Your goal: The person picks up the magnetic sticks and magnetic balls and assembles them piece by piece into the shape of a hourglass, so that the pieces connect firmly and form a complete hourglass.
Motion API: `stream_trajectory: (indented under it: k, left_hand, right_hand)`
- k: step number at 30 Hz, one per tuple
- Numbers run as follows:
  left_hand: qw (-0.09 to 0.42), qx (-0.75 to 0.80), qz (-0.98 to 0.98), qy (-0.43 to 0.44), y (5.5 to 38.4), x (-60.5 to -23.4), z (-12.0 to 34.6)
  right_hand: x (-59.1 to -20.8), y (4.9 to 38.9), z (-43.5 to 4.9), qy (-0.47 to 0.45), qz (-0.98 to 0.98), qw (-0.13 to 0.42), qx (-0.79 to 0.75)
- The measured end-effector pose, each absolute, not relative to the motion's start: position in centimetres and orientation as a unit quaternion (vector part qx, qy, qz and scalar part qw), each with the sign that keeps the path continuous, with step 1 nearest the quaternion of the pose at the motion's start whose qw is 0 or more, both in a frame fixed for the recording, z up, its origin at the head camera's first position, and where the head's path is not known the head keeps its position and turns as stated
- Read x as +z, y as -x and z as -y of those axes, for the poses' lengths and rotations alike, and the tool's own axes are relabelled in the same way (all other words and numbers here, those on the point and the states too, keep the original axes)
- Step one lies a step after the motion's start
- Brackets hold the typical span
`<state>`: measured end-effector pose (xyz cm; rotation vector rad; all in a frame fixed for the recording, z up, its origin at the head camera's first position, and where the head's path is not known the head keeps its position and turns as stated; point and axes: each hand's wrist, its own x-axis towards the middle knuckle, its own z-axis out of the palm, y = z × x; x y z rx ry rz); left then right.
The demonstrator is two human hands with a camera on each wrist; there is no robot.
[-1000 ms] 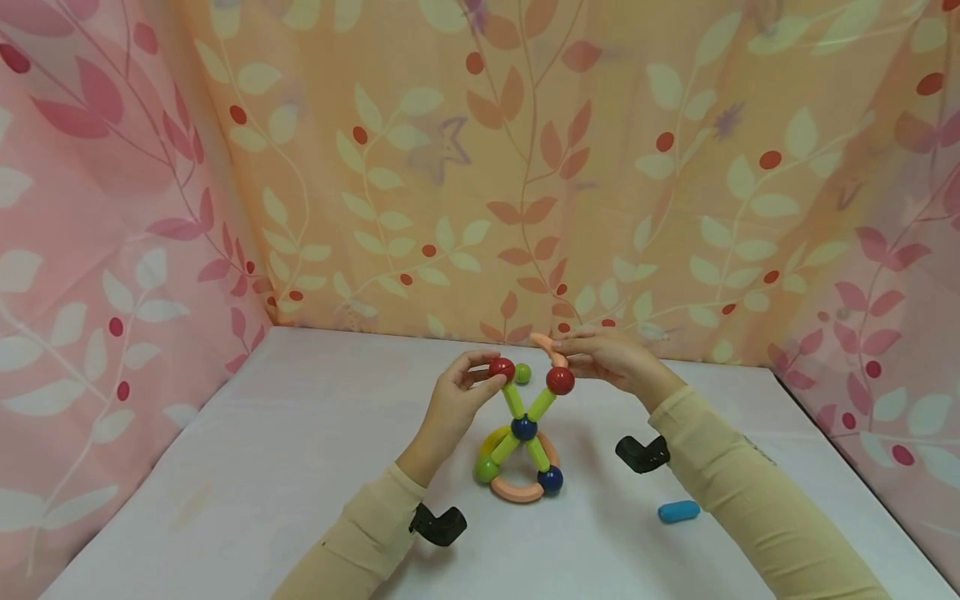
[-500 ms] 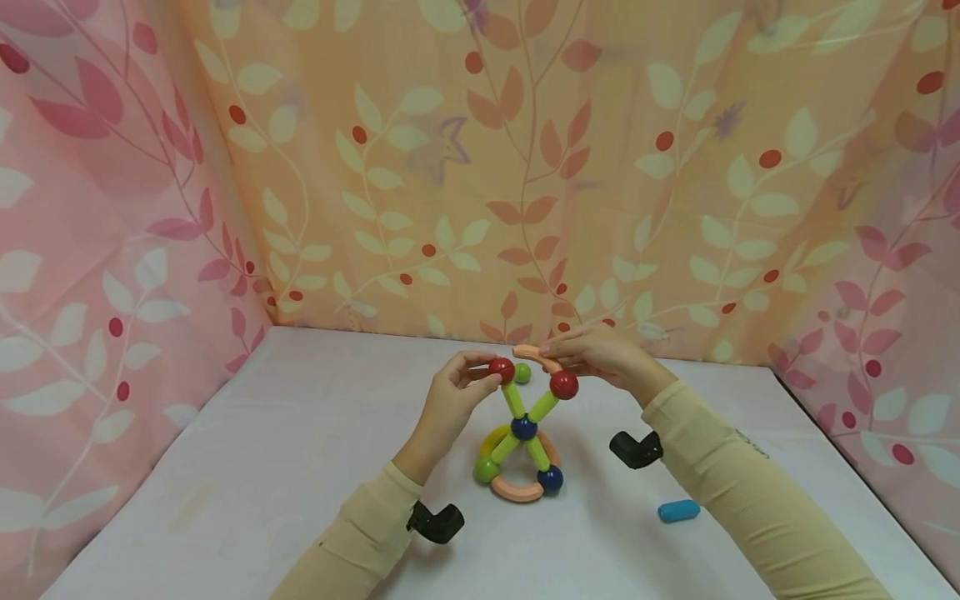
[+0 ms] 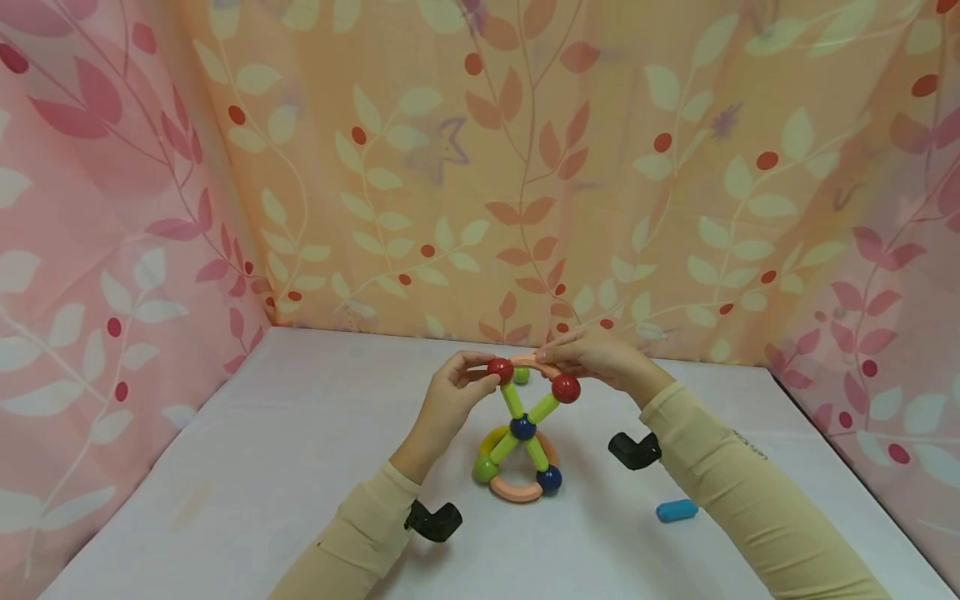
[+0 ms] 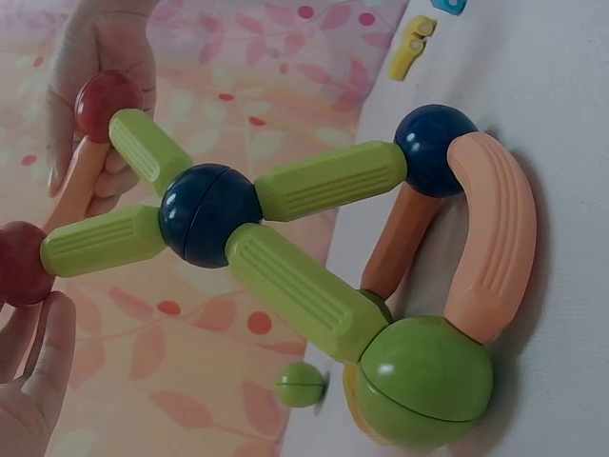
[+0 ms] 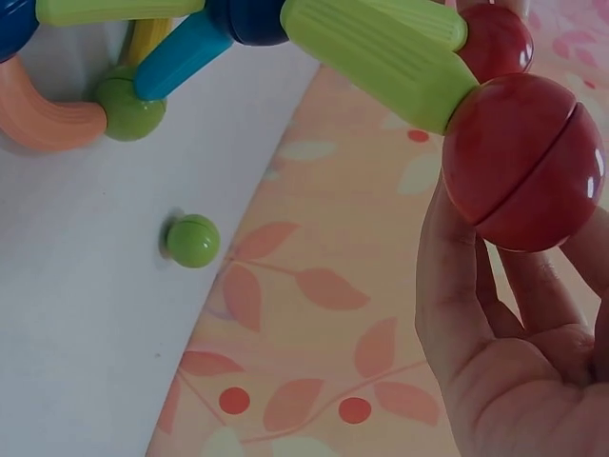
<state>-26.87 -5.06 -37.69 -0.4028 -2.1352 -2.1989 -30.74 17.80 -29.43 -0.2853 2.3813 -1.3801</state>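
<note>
A magnetic ball-and-stick figure stands on the table, with a dark blue ball at its centre. Light green sticks spread from it, and a blue stick leads to a green ball at the rear. My left hand pinches the upper left red ball. A peach curved stick spans between that ball and the upper right red ball. My right hand holds this curved stick near its right end; in the right wrist view, its fingers are partly behind the red ball.
A loose green ball lies behind the figure. To its right on the white table lies a loose blue stick. Black brackets project from both wrists. Patterned curtains enclose the back and sides.
The peach curved stick has swung down and left from a raised tilt, so its free end now meets the left red ball. The right red ball has shifted slightly right and down.
</note>
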Motion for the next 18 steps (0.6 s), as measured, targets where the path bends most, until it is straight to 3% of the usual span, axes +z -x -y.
stream_trajectory:
  k: [12,18]
  left_hand:
    - [0.017,-0.706,0.695,0.133,26.8,-37.5,5.4]
    - [0.018,-0.694,0.706,0.144,27.0,-37.6,5.5]
  right_hand:
    - [-29.7,30.7,-18.0,0.123,-0.84,0.191,-0.493]
    - [-31.8,30.8,-20.8,0.078,-0.829,0.167,-0.529]
